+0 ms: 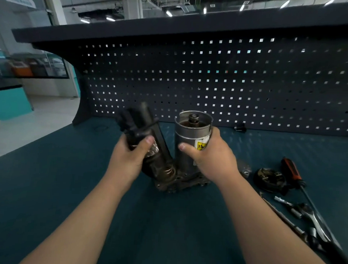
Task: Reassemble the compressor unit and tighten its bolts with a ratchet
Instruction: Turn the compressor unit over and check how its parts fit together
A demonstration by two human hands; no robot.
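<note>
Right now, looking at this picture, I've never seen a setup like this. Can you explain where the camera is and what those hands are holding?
There is no robot here. A person wears a camera on the head, so the one view looks forward and down at their own bare arms. The left hand grips a tilted dark cylinder. The right hand grips an upright silver canister with a yellow label. Both parts meet at a metal base on the teal bench. To the right lie a round dark part, a screwdriver and a ratchet. A pegboard stands behind.
</note>
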